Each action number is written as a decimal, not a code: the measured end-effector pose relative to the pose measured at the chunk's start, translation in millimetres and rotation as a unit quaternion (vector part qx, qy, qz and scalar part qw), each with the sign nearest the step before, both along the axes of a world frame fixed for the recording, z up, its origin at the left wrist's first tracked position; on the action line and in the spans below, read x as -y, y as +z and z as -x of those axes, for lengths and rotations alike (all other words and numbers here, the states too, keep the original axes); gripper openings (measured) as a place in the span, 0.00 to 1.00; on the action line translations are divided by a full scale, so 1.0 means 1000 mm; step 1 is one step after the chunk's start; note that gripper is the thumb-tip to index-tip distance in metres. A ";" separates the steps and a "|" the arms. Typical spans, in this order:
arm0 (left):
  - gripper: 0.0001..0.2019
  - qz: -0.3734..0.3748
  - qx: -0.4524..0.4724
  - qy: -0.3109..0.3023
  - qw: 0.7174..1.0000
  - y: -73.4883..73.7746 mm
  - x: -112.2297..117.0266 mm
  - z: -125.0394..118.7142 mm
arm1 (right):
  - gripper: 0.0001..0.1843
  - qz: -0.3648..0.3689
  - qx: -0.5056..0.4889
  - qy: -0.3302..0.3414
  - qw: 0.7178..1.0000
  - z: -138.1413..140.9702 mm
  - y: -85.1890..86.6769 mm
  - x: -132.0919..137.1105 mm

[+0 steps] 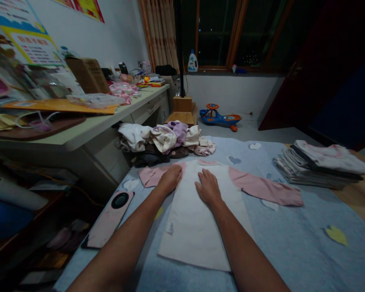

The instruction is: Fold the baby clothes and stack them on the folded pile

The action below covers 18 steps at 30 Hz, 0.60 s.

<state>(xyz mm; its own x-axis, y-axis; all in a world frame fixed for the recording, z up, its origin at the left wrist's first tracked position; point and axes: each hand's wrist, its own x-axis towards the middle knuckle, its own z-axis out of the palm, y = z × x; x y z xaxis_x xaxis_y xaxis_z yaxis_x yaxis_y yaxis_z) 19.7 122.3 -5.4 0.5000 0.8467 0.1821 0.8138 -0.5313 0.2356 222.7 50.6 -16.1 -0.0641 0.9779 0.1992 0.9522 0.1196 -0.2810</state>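
Observation:
A white long-sleeved shirt (197,227) with pink sleeves lies spread on the bed, its pink-trimmed neckline at the far end and a small tag on its left side seam. My right hand (209,187) rests on the upper middle of the shirt, palm down and fingers apart. Over the left shoulder seam, where the left pink sleeve (149,175) joins the body, lies my left hand (170,178); its fingers look laid on the cloth. The right sleeve (270,190) stretches out flat to the right.
Behind the shirt is a heap of crumpled clothes (164,136). Folded clothes form a stack (313,166) at right. A pink phone (111,221) lies by my left forearm on the blue bedcover (292,235). A cluttered desk (79,136) borders the left; a ride-on toy (220,117) stands beyond.

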 end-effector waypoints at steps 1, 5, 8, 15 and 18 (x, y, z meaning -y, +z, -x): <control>0.18 0.007 -0.005 -0.006 1.000 -0.004 0.001 -0.002 | 0.24 0.000 0.000 0.000 1.000 0.000 0.000 0.000; 0.32 0.075 -0.076 0.022 0.994 -0.008 0.009 -0.001 | 0.25 0.007 -0.004 0.000 1.000 0.000 0.002 0.001; 0.39 0.130 -0.122 0.063 0.982 0.000 0.013 0.000 | 0.25 0.010 -0.010 -0.004 1.000 0.001 0.003 0.001; 0.18 0.033 -0.052 0.013 0.998 0.015 0.001 -0.034 | 0.24 0.007 -0.011 -0.001 1.000 0.001 0.002 0.001; 0.18 0.031 -0.050 -0.005 0.998 0.008 -0.001 -0.045 | 0.25 0.008 -0.012 0.002 1.000 0.000 0.000 0.000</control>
